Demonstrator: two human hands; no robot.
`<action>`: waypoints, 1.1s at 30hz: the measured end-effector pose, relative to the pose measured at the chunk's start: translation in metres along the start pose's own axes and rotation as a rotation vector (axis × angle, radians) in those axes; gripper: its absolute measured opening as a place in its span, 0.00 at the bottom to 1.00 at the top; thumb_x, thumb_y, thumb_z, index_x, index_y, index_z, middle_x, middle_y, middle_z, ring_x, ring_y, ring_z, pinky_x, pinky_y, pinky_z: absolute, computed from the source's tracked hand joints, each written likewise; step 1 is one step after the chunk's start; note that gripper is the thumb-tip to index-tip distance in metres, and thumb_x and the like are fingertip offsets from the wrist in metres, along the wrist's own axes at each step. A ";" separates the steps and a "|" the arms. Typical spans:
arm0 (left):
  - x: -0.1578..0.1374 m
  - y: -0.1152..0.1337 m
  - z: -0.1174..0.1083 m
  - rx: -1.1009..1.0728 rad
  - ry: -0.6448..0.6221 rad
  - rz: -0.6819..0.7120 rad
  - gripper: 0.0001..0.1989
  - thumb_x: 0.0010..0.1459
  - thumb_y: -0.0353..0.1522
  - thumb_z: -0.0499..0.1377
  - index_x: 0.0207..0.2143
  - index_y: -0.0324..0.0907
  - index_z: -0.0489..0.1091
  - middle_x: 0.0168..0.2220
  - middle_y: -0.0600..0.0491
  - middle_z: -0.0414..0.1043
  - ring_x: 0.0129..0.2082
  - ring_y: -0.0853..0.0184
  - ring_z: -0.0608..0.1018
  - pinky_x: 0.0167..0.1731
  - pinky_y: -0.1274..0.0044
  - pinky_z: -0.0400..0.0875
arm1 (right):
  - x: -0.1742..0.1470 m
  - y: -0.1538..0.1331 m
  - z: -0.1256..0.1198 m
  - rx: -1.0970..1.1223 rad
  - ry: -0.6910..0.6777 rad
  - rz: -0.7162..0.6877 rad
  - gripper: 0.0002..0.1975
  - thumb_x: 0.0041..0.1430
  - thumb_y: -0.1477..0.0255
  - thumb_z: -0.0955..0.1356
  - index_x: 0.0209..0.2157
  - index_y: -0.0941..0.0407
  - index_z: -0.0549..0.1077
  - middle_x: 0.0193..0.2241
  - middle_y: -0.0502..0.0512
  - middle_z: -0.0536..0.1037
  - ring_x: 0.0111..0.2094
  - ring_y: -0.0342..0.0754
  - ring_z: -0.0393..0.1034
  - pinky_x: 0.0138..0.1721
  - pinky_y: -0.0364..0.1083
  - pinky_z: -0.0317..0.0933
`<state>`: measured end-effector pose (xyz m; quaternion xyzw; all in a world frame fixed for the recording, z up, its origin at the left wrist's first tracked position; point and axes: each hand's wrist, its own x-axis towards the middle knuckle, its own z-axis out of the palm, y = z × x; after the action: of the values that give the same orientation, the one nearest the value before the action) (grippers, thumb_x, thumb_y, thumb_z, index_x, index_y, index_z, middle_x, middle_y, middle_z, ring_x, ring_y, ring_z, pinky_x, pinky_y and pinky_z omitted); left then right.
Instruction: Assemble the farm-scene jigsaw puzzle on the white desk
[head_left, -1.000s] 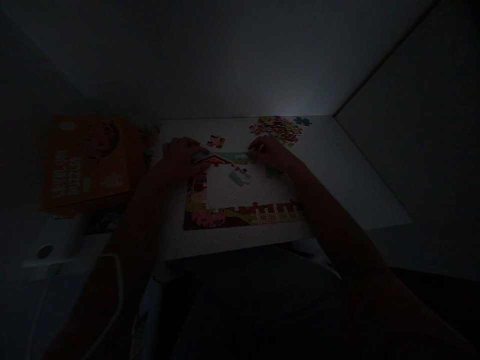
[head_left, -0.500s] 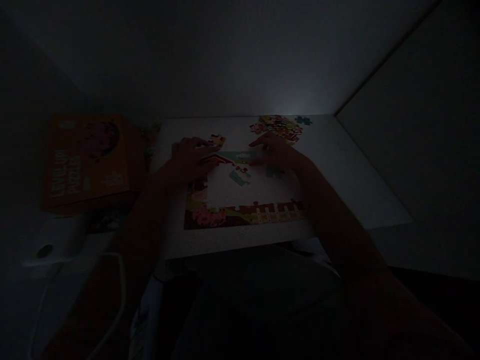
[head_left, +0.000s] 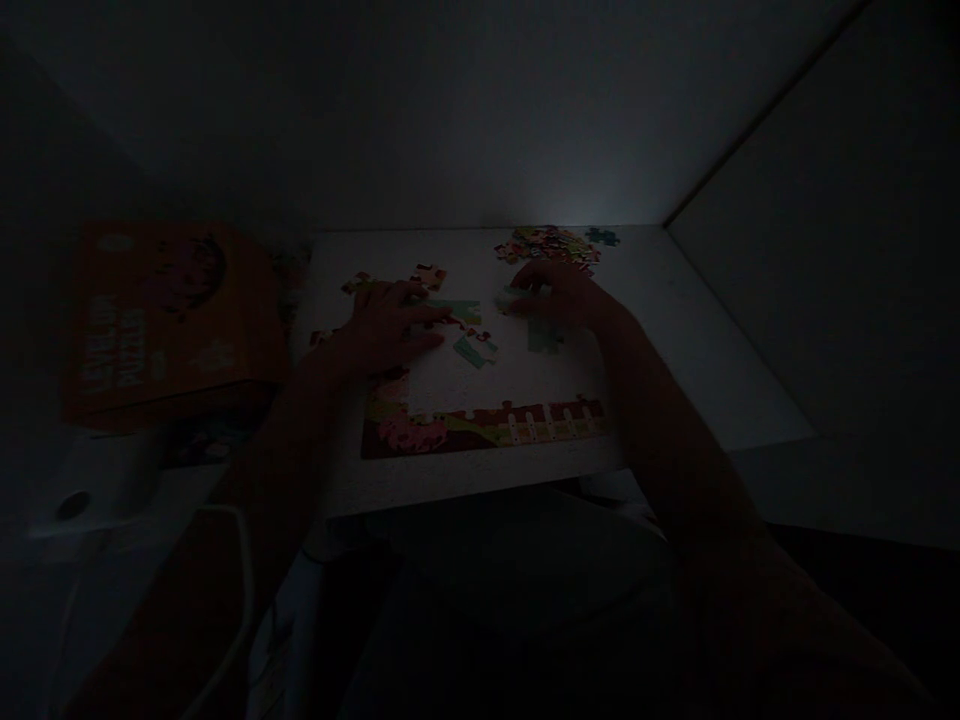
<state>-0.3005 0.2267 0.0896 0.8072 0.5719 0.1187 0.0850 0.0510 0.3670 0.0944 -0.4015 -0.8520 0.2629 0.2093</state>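
In the dim head view, my left hand (head_left: 386,325) rests with spread fingers on a joined strip of puzzle pieces (head_left: 461,311), covering part of it. My right hand (head_left: 559,295) pinches a pale green puzzle piece (head_left: 511,297) between thumb and fingers, apart from the strip's right end. Below the gap between my hands lies a loose light green piece (head_left: 475,350). A darker green piece (head_left: 545,337) sits under my right wrist. Nearer me, a joined puzzle border (head_left: 487,428) shows a pink bush and a white fence.
A heap of puzzle pieces (head_left: 551,243) lies at the table's back, with a teal piece (head_left: 602,236) beside it. Loose pieces (head_left: 429,276) lie around my left hand. An orange puzzle box (head_left: 172,320) stands left, above a white cable (head_left: 246,560). A wall (head_left: 480,120) borders the back.
My right hand has drawn the pale green piece away from the strip, leaving a gap. My left hand has shifted slightly down, uncovering pieces behind it. The view has moved a little.
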 end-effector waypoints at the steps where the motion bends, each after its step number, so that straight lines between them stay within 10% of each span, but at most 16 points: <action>1: 0.000 -0.001 0.000 0.002 -0.001 0.005 0.26 0.78 0.53 0.60 0.71 0.63 0.81 0.76 0.46 0.67 0.75 0.40 0.67 0.77 0.46 0.55 | -0.001 0.002 -0.004 -0.012 0.019 0.001 0.22 0.57 0.51 0.83 0.48 0.47 0.88 0.49 0.60 0.89 0.50 0.65 0.81 0.56 0.63 0.77; 11: -0.001 -0.008 -0.004 0.032 0.020 0.001 0.27 0.78 0.53 0.57 0.72 0.59 0.80 0.75 0.44 0.70 0.74 0.42 0.70 0.76 0.47 0.58 | -0.013 0.017 -0.043 0.050 0.126 0.090 0.27 0.60 0.41 0.80 0.47 0.48 0.87 0.46 0.59 0.90 0.50 0.65 0.81 0.54 0.63 0.76; 21: -0.001 -0.007 -0.006 0.053 0.059 -0.037 0.29 0.76 0.52 0.58 0.72 0.55 0.80 0.73 0.42 0.74 0.73 0.38 0.72 0.75 0.45 0.61 | -0.032 0.007 -0.058 -0.100 -0.325 0.254 0.33 0.43 0.43 0.87 0.44 0.47 0.85 0.45 0.57 0.88 0.47 0.64 0.82 0.48 0.58 0.75; 33: -0.008 -0.026 -0.036 -0.041 0.391 -0.343 0.26 0.79 0.51 0.53 0.63 0.49 0.82 0.63 0.46 0.82 0.61 0.51 0.82 0.69 0.56 0.74 | -0.026 0.013 -0.051 -0.099 -0.341 0.119 0.30 0.50 0.37 0.83 0.37 0.47 0.86 0.35 0.57 0.86 0.39 0.63 0.81 0.40 0.59 0.76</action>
<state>-0.3367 0.2276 0.1167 0.6583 0.7034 0.2680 0.0079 0.1025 0.3674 0.1225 -0.4108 -0.8617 0.2967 0.0258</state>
